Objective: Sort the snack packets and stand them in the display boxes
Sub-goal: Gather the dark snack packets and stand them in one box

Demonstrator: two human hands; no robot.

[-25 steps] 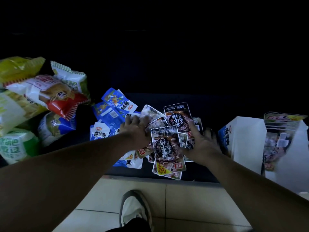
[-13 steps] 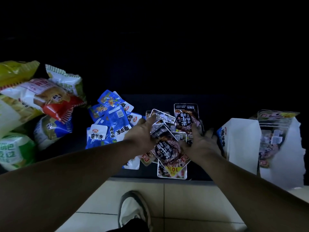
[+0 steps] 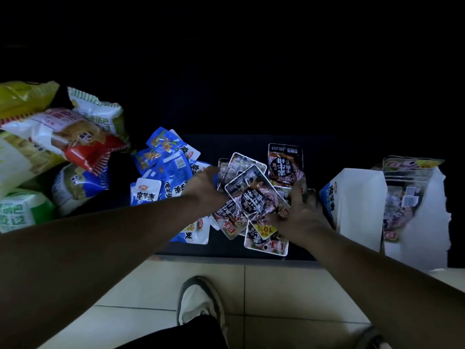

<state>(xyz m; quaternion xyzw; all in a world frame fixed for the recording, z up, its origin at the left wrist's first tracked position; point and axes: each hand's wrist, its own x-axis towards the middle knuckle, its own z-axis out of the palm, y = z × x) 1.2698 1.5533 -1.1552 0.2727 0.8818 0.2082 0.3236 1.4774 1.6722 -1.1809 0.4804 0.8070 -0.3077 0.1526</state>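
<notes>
A loose pile of dark snack packets lies near the front edge of the dark counter. My left hand grips the pile from its left side, its fingers partly hidden under the packets. On the right side my right hand pinches the tilted top packet, thumb on its lower corner. One dark packet lies apart behind the pile. Blue snack packets are heaped to the left. Two white display boxes stand at the right: the nearer box, and the farther box with dark packets upright in it.
Large snack bags in yellow, white, red and green are stacked at the far left. The counter's back is in darkness. Below the counter edge are pale floor tiles and my shoe.
Both hands have drawn together around the dark packets. The top packet has turned from upright to tilted, and the pile has bunched up between the hands.
</notes>
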